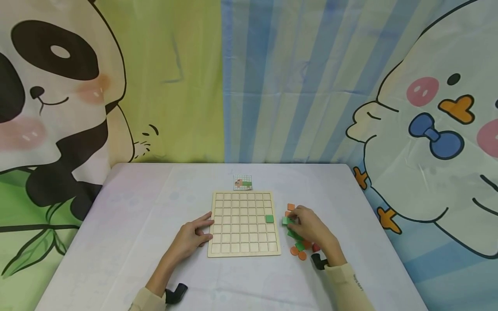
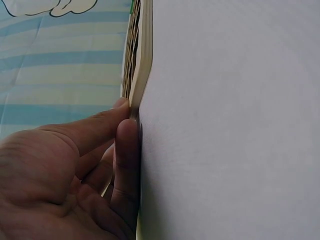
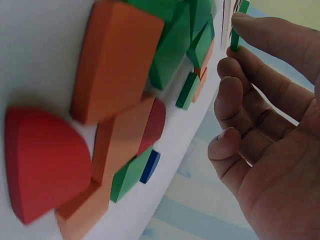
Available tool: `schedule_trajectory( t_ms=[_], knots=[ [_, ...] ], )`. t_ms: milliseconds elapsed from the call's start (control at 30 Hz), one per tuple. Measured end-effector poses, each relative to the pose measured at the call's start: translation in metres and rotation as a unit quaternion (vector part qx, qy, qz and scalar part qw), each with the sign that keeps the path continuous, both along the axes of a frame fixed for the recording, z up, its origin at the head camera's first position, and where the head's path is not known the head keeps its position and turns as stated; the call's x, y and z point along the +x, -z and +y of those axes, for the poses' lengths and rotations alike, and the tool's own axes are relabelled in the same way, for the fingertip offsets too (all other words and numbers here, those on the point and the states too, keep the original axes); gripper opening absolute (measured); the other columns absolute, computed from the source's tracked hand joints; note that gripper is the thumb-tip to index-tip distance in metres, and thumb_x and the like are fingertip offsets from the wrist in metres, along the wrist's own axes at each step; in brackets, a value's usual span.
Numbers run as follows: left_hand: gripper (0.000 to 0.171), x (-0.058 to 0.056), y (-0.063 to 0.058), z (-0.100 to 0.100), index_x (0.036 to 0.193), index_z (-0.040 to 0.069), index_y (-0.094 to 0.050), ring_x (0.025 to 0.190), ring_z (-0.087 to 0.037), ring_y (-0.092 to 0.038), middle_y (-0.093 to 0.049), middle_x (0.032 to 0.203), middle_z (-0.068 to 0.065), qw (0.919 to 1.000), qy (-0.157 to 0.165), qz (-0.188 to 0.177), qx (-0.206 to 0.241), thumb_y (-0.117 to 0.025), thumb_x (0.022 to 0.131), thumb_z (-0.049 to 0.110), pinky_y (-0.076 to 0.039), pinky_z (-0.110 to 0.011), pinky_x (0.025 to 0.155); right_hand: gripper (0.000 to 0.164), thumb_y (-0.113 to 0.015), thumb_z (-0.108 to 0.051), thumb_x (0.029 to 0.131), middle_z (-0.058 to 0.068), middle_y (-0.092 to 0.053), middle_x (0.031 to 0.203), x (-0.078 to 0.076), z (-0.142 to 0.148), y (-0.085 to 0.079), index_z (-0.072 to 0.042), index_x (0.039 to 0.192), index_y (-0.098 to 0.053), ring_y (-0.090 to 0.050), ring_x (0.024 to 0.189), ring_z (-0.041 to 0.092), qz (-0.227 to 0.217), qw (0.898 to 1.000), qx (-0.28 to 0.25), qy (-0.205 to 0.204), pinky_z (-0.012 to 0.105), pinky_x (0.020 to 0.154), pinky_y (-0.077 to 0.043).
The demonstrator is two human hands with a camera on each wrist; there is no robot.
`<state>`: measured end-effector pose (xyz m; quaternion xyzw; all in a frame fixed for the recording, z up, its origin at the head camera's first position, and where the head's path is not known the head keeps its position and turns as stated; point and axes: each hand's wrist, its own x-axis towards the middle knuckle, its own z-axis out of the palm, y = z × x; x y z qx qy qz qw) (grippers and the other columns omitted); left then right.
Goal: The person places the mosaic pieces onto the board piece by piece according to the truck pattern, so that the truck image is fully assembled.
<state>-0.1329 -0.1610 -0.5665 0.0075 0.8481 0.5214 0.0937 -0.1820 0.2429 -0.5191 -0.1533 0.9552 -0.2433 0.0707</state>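
Note:
A wooden grid board lies on the table, with one green square tile in a cell near its right side. My left hand touches the board's left edge with its fingertips, as the board edge in the left wrist view also shows. To the right of the board, my right hand pinches a green tile between thumb and forefinger. Below that hand is a loose pile of pieces: green tiles, orange tiles, a red rounded piece and a small blue piece.
Behind the board lies a small picture card with a gridded coloured design. Orange round pieces sit at the pile's near end, and an orange square at its far end. A cartoon curtain hangs behind the white table.

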Motion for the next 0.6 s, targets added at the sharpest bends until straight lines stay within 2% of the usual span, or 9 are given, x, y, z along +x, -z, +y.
schedule_trajectory(
  t_ms=[333,600],
  knots=[
    [0.049,-0.001,0.000,0.000,0.138,0.008,-0.071,0.064,-0.011,-0.059,-0.048,0.167,0.003,1.0000,-0.003,0.002,-0.005,-0.081,0.090,0.004,-0.049,-0.023,0.056,0.024,-0.085,-0.015,0.089,0.002,-0.073,0.108,0.004,-0.012,0.001,-0.007,0.110,-0.077,-0.066,0.096,0.015,0.011,0.999,0.010,-0.030,0.034,0.084,-0.058],
    [0.049,0.000,-0.001,0.000,0.138,0.007,-0.071,0.064,-0.010,-0.059,-0.049,0.167,0.002,0.9999,-0.004,0.003,-0.009,-0.081,0.090,0.003,-0.049,-0.023,0.055,0.025,-0.084,-0.018,0.091,0.001,-0.074,0.109,0.006,-0.020,0.004,-0.008,0.113,-0.076,-0.061,0.092,0.012,0.002,0.999,0.019,-0.045,0.030,0.082,-0.055]
  ],
)
